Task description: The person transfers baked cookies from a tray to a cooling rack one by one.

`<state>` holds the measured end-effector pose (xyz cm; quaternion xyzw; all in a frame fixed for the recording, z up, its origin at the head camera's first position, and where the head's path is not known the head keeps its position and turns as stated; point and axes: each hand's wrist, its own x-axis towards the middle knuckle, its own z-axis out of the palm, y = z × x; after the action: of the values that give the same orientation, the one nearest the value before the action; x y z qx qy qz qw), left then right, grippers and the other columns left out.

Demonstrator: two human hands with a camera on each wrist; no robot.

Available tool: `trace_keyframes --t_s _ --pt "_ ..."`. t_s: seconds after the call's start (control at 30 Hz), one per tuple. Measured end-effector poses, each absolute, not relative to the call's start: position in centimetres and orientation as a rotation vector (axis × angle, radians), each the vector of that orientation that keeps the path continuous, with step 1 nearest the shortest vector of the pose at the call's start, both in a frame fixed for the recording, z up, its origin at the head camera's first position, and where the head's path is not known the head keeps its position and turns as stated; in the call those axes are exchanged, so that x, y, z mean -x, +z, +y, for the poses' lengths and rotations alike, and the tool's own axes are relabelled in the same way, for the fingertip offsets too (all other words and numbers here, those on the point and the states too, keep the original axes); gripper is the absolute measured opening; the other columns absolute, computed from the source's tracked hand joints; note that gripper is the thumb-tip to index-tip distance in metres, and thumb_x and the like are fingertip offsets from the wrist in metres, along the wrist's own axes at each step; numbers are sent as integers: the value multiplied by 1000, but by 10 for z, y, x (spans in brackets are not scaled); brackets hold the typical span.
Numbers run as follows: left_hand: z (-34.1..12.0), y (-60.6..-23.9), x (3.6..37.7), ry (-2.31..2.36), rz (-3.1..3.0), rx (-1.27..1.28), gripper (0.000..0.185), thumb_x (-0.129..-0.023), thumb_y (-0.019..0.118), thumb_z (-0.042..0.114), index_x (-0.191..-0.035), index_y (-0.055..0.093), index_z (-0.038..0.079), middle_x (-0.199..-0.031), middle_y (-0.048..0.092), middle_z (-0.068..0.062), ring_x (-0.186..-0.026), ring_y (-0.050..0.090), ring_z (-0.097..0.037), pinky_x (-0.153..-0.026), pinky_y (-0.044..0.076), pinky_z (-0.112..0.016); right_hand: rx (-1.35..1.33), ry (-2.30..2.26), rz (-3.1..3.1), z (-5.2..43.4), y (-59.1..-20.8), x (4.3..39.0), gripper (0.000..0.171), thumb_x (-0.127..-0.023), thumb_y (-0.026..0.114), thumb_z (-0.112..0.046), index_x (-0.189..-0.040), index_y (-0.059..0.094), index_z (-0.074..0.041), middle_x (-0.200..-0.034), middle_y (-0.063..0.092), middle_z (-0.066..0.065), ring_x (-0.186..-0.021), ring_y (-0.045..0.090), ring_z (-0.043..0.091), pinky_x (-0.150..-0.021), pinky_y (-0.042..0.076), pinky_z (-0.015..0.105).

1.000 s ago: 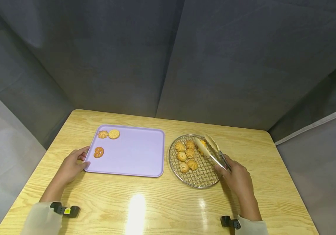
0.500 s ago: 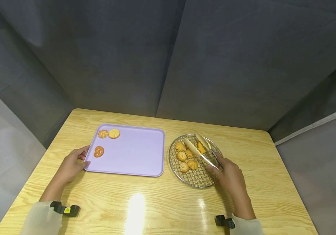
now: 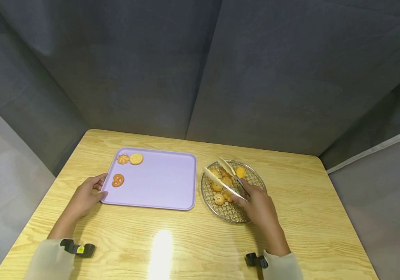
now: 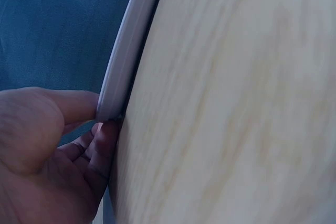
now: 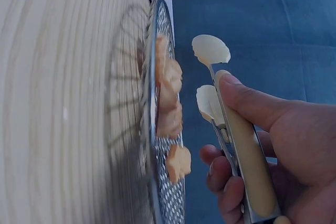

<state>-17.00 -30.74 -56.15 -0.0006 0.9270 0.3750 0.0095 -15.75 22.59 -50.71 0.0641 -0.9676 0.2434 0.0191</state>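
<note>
My right hand (image 3: 258,206) holds a pair of tongs (image 3: 215,177) with pale tips, thumb on one handle and fingers round the other. The tongs' two arms stand apart with nothing between the tips, over several cookies (image 3: 219,199) on a round wire rack (image 3: 228,215). In the right wrist view the tips hang above the cookies. At the left, my left hand (image 3: 84,197) pinches the near left corner of a lilac tray (image 3: 158,181). On it lie a pretzel cookie (image 3: 118,180), a round cookie (image 3: 136,159) and a star-shaped cookie (image 3: 123,159).
A wooden table (image 3: 130,233) bears both the tray and the rack, which stand side by side with a narrow gap. An orange-yellow round piece (image 3: 240,172) sits at the rack's far right. Grey curtains (image 3: 256,77) hang behind the table and at its sides.
My right hand has moved left with the tongs, whose tips went from the rack's far right side to its left part. The left hand and the tray have stayed in place.
</note>
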Motion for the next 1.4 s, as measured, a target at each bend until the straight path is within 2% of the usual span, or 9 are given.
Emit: trace_keyframes --t_s 0.17,0.27,0.43,0.63,0.77,0.8,1.0,1.27,1.4 --pt "-307 -561 171 1171 2898 3 63 -93 67 -4 -151 43 -8 -118 54 -19 -106 53 -32 -84 43 -32 -251 746 -3001 211 -508 160 75 -91 76 -44 -154 49 -14 -85 57 -2 -71 49 17 -64 40 36" --pt "-307 -561 171 1172 2899 2 63 -93 68 -4 -151 43 -8 -118 54 -19 -107 53 -32 -82 43 -30 -277 743 -3003 201 -508 163 75 -91 76 -45 -155 49 -17 -87 60 -1 -76 54 18 -67 45 40" --pt "-307 -561 171 1173 2901 1 64 -92 68 -4 -151 44 -8 -118 54 -19 -106 53 -33 -83 44 -35 -296 769 -3006 186 -508 167 76 -90 78 -45 -154 50 -18 -98 69 4 -88 64 22 -75 52 46" --pt "-306 -561 171 1176 2891 8 64 -92 69 -4 -151 43 -8 -118 54 -19 -107 53 -32 -81 44 -32 -331 752 -3000 169 -509 172 76 -87 80 -45 -152 53 -16 -92 67 2 -78 60 17 -70 50 40" --pt "-306 -560 171 1180 2887 12 65 -92 69 -4 -151 43 -8 -118 54 -20 -107 53 -33 -79 43 -28 -348 776 -2994 158 -509 174 75 -87 81 -45 -151 54 -17 -97 70 2 -84 64 19 -73 52 42" --pt "-306 -560 170 1179 2887 12 65 -92 69 -4 -151 43 -8 -118 54 -20 -107 53 -33 -80 43 -28 -350 787 -2992 155 -509 174 75 -87 81 -45 -151 54 -17 -99 71 3 -86 66 19 -74 53 42" --pt "-305 -559 169 1178 2881 13 65 -92 69 -4 -151 42 -8 -119 54 -20 -108 53 -34 -82 43 -32 -392 783 -3008 137 -511 177 76 -86 81 -47 -151 54 -17 -95 69 5 -78 61 19 -69 51 41" --pt "-305 -559 169 1173 2888 14 65 -92 69 -4 -151 43 -8 -118 55 -20 -107 53 -33 -83 45 -36 -450 793 -3040 115 -513 182 77 -86 80 -48 -151 54 -15 -120 71 10 -105 68 28 -87 54 50" --pt "-306 -560 169 1170 2895 9 64 -92 69 -4 -151 44 -8 -117 55 -20 -106 53 -32 -82 44 -32 -461 786 -3068 104 -514 185 79 -87 79 -50 -153 51 -16 -121 70 11 -104 68 29 -86 54 49"
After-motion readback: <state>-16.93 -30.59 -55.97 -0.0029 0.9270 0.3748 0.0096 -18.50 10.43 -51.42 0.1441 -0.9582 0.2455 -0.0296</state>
